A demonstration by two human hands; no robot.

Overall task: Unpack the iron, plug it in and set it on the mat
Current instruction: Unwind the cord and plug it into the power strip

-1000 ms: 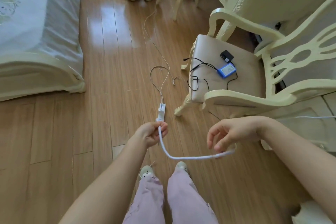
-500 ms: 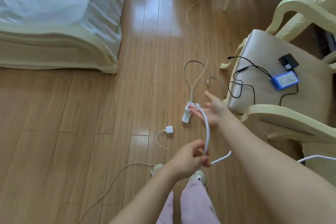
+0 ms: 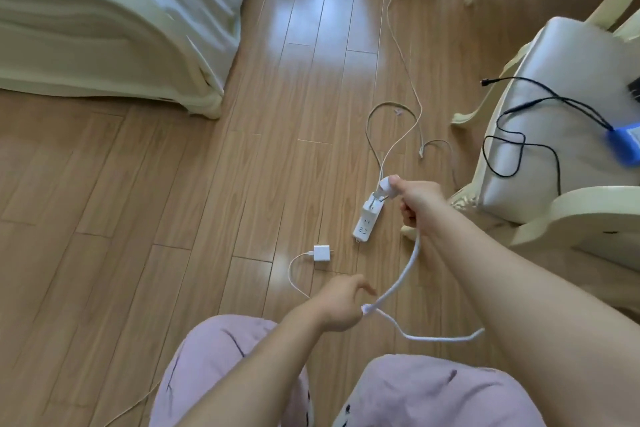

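Head cam: white plug [image 3: 387, 184] w/ thick white cord [image 3: 408, 269], prongs at power strip [image 3: 367, 218]

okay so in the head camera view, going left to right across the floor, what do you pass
bed → white charger block → power strip → right hand holding the plug → chair with the blue device.

Right hand [image 3: 417, 199] reaches forward, fist closed; left hand [image 3: 341, 303] pinches nearer.
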